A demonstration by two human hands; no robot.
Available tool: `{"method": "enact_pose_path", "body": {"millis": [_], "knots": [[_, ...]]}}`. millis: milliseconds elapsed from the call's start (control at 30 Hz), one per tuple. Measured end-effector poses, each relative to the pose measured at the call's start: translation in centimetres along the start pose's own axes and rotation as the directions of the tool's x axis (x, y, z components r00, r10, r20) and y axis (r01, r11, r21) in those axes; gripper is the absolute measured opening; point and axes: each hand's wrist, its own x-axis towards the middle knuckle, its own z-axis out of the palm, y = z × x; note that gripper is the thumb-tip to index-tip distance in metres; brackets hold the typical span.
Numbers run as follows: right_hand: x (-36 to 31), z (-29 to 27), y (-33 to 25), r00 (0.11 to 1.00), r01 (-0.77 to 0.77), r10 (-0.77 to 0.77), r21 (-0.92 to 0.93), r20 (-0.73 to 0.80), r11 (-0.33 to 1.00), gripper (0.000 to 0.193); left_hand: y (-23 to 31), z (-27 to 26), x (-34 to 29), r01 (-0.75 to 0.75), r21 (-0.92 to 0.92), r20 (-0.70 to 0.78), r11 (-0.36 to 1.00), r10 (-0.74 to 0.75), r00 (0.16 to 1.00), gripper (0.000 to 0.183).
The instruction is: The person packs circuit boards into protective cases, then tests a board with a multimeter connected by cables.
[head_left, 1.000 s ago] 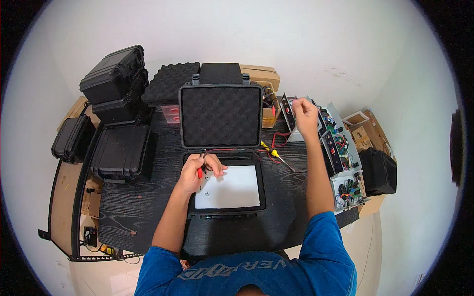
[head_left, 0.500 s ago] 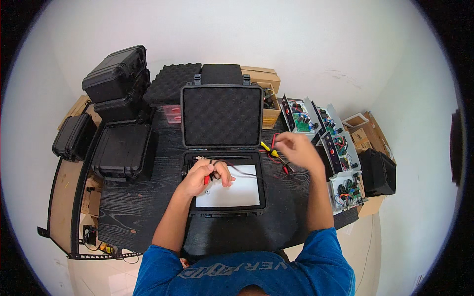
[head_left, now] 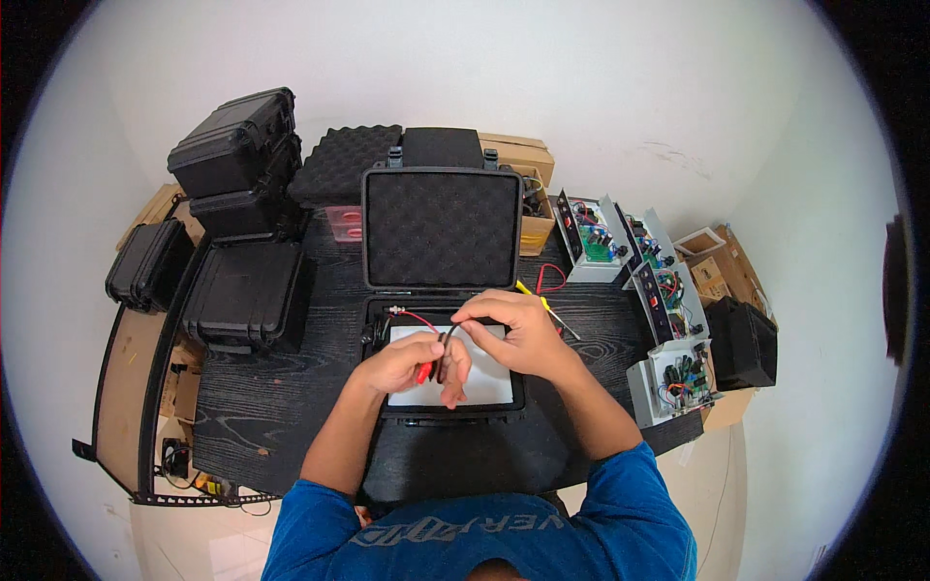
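Over the open black hard case (head_left: 376, 412), my left hand (head_left: 402, 363) is closed around a looped black-and-red cable (head_left: 451, 332). A red clip (head_left: 424, 372) on it shows below the thumb. Just to the right, my right hand (head_left: 518, 334) pinches the black part of the cable between thumb and fingertips. A red stretch runs left to a metal connector (head_left: 395, 311) at the case's back edge. Under my hands lies a white panel (head_left: 494, 385) in the case. Its raised lid (head_left: 443, 230) is lined with dark foam.
Behind my right hand lie a yellow-handled screwdriver (head_left: 525, 289) and a red looped wire (head_left: 552, 279). Several opened metal units with circuit boards (head_left: 593, 232) line the table's right side. Closed black cases (head_left: 242, 295) are stacked at left; cardboard boxes (head_left: 536, 232) stand behind.
My right hand has come left from beside the screwdriver and now grips the cable by my left hand. The red and black clips lying at right are gone from that spot.
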Motion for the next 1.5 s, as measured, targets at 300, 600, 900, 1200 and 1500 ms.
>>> {"method": "enact_pose_path", "body": {"millis": [300, 600, 900, 1200, 1500], "knots": [[-2.0, 3.4, 2.6, 0.989, -0.149, 0.15, 0.077, 0.0, 0.986, 0.015, -0.3, 0.5, 0.3, -0.21, 0.068, 0.001, 0.975, 0.21, 0.978, 0.056], [-3.6, 2.9, 3.9, 0.981, -0.18, 0.182, -0.039, 0.071, 0.983, 0.01, 0.9, -1.4, 0.9, -0.643, -0.139, -0.345, 0.753, 0.572, 0.744, 0.054], [-4.0, -0.7, 3.3, 0.904, -0.353, 0.265, 0.236, 0.335, 0.905, 0.019, 1.1, -1.6, 1.2, -0.688, -0.028, -0.529, 0.725, 0.573, 0.626, 0.057], [-3.4, -1.2, 1.6, 0.803, -0.576, 0.415, 0.378, 0.427, 0.725, 0.024, 1.0, -0.3, 1.4, -0.523, 0.151, -0.514, 0.839, 0.518, 0.683, 0.067], [-2.4, -0.3, 0.2, 0.661, -0.75, 0.501, 0.47, 0.559, 0.466, 0.024, 0.2, -0.5, 1.6, -0.132, 0.7, -0.312, 0.702, 0.466, 0.828, 0.056]]}}
